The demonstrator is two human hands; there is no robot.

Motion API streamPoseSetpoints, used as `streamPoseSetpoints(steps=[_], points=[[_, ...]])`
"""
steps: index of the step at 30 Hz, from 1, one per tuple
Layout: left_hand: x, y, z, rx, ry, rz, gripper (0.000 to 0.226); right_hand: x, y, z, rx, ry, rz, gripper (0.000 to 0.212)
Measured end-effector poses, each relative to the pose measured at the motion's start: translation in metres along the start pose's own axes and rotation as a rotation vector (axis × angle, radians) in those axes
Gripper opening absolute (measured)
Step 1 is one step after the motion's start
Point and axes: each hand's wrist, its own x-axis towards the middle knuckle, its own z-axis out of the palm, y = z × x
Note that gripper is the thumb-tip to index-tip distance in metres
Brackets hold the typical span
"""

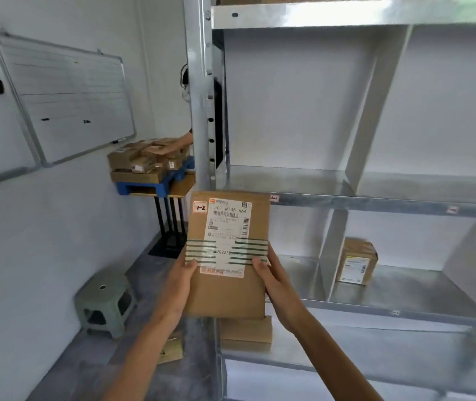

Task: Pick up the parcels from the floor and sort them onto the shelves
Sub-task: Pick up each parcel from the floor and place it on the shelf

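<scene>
The person is holding a flat brown parcel (pixel 228 296) upright in the air with both hands, in front of the metal shelves (pixel 375 201) and near their left post. The left hand (pixel 177 285) is gripping the left edge of the parcel and the right hand (pixel 275 285) is gripping the right edge. Each thumb is lying on the front face, and the other fingers are going behind the cardboard. A white shipping label (pixel 225 227) is covering the upper part of the front face. A small red sticker (pixel 200 207) with the handwriting "1-2" is sitting at the label's top left corner.

On a lower shelf, to the right of a metal divider, a second parcel (pixel 356 261) is standing with its label to the front. Just under the held parcel, a third parcel (pixel 245 332) is lying flat on the shelf below. A small parcel (pixel 170 350) is lying on the grey floor (pixel 86 366), partly hidden by the left forearm. A green stool (pixel 105 302) is standing near the wall. Further back, a pile of boxes (pixel 144 162) is resting on a blue pallet (pixel 155 188), and another person's hand (pixel 177 144) is touching the pile. A whiteboard (pixel 66 99) is hanging on the left wall.
</scene>
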Motion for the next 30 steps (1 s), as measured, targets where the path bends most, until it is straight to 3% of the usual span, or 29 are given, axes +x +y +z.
streamPoseSetpoints(steps=[2, 6, 16, 23, 30], points=[[-0.017, 0.009, 0.034, 0.123, -0.016, 0.103, 0.026, -0.027, -0.005, -0.035, -0.028, 0.093, -0.046, 0.041], [-0.039, 0.029, 0.107, 0.266, -0.083, 0.327, 0.047, -0.071, -0.017, -0.105, -0.005, 0.212, -0.041, 0.04], [-0.012, 0.082, 0.263, 0.161, -0.329, 0.523, 0.041, -0.102, -0.079, -0.239, -0.215, 0.529, -0.24, 0.035], [0.04, 0.127, 0.37, 0.035, -0.224, 0.622, 0.046, -0.043, -0.137, -0.333, -0.333, 0.601, -0.414, 0.036], [0.114, 0.136, 0.454, 0.072, -0.112, 0.606, 0.052, 0.04, -0.144, -0.4, -0.337, 0.641, -0.402, 0.032]])
